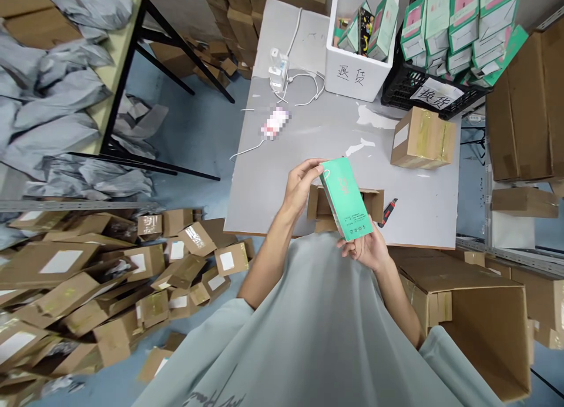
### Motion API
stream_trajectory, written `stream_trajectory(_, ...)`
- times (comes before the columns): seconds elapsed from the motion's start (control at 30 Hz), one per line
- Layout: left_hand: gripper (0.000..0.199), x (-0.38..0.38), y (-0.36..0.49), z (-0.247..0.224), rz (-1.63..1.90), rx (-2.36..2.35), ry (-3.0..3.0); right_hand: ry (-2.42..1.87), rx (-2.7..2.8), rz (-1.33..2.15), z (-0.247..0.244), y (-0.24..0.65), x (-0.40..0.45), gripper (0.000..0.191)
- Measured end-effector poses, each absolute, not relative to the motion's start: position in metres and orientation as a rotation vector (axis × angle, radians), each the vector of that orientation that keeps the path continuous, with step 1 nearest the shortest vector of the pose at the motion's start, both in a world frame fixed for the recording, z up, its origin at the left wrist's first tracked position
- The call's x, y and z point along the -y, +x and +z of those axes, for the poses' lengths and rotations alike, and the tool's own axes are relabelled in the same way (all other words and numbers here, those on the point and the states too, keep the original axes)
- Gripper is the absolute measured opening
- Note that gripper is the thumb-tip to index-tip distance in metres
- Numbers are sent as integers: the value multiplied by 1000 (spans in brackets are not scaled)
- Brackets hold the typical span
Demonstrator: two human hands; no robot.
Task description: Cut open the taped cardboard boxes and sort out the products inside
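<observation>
A green product box [346, 198] with small printed text is held up tilted in front of my body. My left hand [302, 187] grips its upper left corner, thumb on the front. The lower right end rests in my right hand [363, 247], whose fingers curl behind it. Beneath the green box, an open cardboard box [376, 200] lies at the table's near edge, partly covered by it. To the right of that lies a red and black box cutter [388, 212].
On the grey table [308, 143] stand a taped carton [423, 138], a white foam bin [352, 78] and a black crate [399, 96] of green boxes. A power adapter [277, 72] trails cables. Cartons [145, 260] heap on the left floor; a large open carton [480, 336] stands right.
</observation>
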State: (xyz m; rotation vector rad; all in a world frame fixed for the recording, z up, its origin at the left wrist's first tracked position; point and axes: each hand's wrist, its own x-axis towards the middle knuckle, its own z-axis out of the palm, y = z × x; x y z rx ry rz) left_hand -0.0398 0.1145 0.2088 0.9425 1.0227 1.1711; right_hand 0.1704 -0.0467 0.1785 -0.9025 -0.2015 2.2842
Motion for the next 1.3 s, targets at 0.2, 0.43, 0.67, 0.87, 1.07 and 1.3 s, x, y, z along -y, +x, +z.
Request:
stream_trajectory(0.2,42,-114,-40,201,1138,-1178,1000,-1017,429,2117,197,159,48,75)
stream_trajectory(0.43,46,-112,-37,191,1110,-1212,825,-1157,696,1908,215,157,55,69)
stream_trajectory(0.67,45,-108,-30,181,1105,-1197,594,-1264,859,1624,222,156,42,70)
stream_trajectory(0.87,53,-103,-24,174,994,-1183,517,-1269,861,1499,227,149,29,67)
stream_trajectory(1.07,60,-103,-28,165,994,-1169,479,-1254,855,1476,225,149,25,66)
stream_trajectory(1.3,60,-103,-33,182,1061,-1202,540,-1236,757,1438,210,164,24,62)
